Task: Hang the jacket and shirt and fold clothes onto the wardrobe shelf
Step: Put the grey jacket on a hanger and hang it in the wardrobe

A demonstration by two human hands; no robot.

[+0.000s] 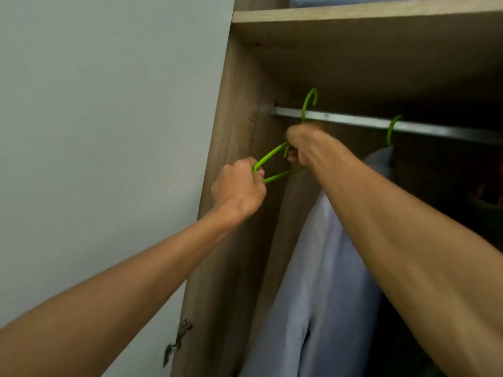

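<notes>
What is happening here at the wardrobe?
A person holds an empty bright green plastic hanger with both hands: the left hand grips its outer end, the right hand grips it below the hook, which is up at the grey metal rail. Further right, a second green hanger carries a pale blue shirt.

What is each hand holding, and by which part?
Both hold one green hanger. The left hand grips the outer end of one arm, and the right hand grips its neck.
</notes>
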